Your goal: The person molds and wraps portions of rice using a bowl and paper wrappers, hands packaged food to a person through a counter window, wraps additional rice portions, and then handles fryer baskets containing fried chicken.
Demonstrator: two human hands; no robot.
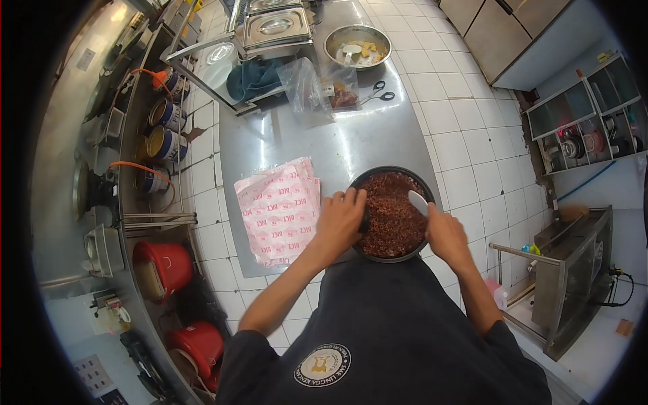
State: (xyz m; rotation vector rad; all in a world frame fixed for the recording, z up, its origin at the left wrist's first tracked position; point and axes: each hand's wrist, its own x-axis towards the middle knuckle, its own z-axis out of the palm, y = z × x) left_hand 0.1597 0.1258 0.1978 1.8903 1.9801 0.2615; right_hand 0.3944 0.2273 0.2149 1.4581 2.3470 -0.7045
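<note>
Reddish-brown cooked rice or grain (390, 233) fills a round black pan (432, 185) at the front right of the steel table. My right hand (445, 233) is closed around a white rice paddle (417, 201), whose blade lies over the right side of the grain. My left hand (343, 219) is at the pan's left rim, fingers curled on a small dark thing I cannot make out, mostly hidden by the hand. Left of that hand lies a stack of white wrapping papers with red print (280, 209).
Farther back on the steel table (364, 142) are scissors (379, 93), clear plastic bags (304, 88), a metal bowl (358, 44) with yellowish food, a dark cloth (253, 82) and lidded steel food pans (275, 27). Shelves with red buckets (169, 263) stand at left.
</note>
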